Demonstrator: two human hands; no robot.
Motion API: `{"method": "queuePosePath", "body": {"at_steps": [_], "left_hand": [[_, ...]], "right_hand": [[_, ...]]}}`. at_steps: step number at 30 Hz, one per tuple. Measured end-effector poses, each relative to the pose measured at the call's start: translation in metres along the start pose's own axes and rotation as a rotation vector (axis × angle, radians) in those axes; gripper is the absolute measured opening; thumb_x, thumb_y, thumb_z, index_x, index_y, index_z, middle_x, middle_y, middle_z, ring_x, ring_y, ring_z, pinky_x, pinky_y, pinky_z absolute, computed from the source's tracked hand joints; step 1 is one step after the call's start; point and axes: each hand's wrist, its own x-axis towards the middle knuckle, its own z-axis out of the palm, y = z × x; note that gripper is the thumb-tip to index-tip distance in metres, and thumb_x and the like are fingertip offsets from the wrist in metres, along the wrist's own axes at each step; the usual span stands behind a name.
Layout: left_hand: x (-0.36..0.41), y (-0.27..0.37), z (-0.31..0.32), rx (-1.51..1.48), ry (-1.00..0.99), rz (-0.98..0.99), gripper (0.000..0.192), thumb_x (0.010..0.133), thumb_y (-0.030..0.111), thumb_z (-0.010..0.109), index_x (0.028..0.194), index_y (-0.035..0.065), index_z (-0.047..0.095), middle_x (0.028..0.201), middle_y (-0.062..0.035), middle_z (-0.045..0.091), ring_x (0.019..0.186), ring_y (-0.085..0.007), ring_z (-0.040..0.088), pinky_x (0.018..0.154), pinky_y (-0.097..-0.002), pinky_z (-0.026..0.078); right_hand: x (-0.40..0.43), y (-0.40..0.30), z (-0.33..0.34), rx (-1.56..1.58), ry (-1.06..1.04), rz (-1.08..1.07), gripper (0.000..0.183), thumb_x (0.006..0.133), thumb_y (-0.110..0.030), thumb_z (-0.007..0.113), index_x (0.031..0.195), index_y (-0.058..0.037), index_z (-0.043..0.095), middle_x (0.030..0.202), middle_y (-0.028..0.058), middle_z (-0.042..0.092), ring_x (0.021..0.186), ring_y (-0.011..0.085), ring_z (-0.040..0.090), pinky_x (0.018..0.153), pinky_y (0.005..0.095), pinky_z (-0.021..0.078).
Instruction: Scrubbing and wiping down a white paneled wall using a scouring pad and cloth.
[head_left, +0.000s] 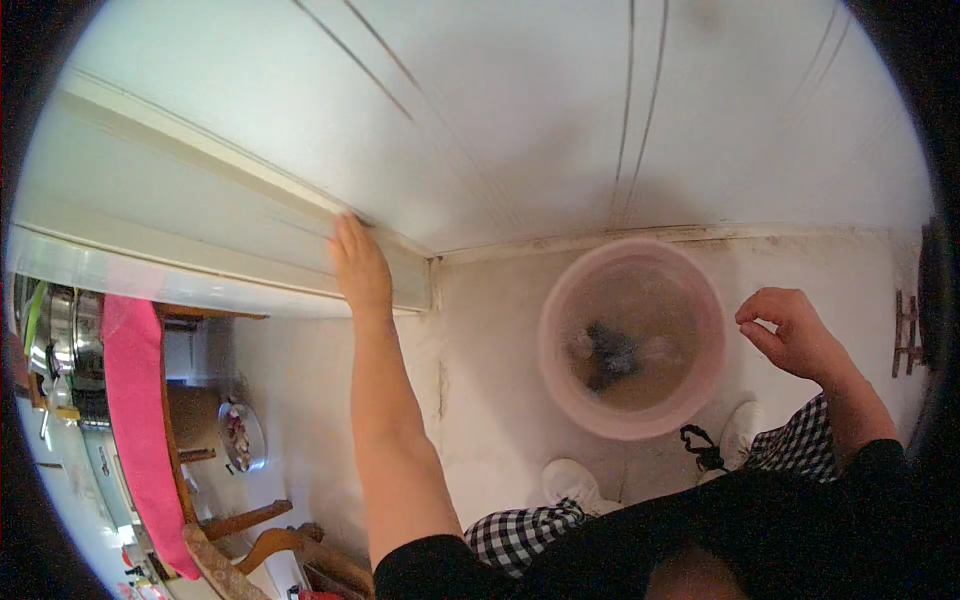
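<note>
My left hand (362, 262) reaches out to the pale door frame (405, 270), its fingers extended and slightly blurred against the upper trim. Its palm is turned away from view, and nothing sticks out from under the fingers. Over the floor on the right hangs my right hand (787, 330), thumb and fingers curved with a gap between them and nothing visible inside. Between my arms stands a pink plastic basin (553, 375) of cloudy brownish water. Dark cloth-like material (611, 352) lies in the water.
White wall panels (517, 97) with dark vertical grooves rise behind the basin. My white shoes (570, 480) stand close to its near side. Beyond the doorway are a wooden chair with a pink cover (139, 390) and a metal bowl of food (241, 435).
</note>
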Motion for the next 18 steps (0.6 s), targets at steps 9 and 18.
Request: {"method": "queuePosePath", "body": {"at_steps": [9,18], "left_hand": [[0.059,-0.118,-0.084,-0.165,0.284,0.067,0.029,0.087,0.013,0.042,0.113,0.0035,0.053,0.113,-0.0180,0.053,0.102,-0.0300,0.051,0.087,-0.0418,0.040],[0.091,-0.192,-0.184,0.483,0.108,-0.097,0.046,0.087,0.019,0.044,0.132,0.0113,0.035,0.137,-0.0089,0.034,0.127,-0.0251,0.031,0.099,-0.0445,0.030]], "right_hand": [[0.000,-0.003,-0.012,-0.031,0.013,-0.081,0.007,0.074,-0.010,0.062,0.075,-0.0035,0.060,0.076,0.0116,0.061,0.072,0.0303,0.059,0.063,0.0372,0.0470],[0.030,0.022,0.008,-0.026,-0.098,-0.076,0.008,0.074,-0.010,0.062,0.078,-0.0039,0.061,0.076,0.0121,0.061,0.072,0.0313,0.058,0.064,0.0378,0.0470]]}}
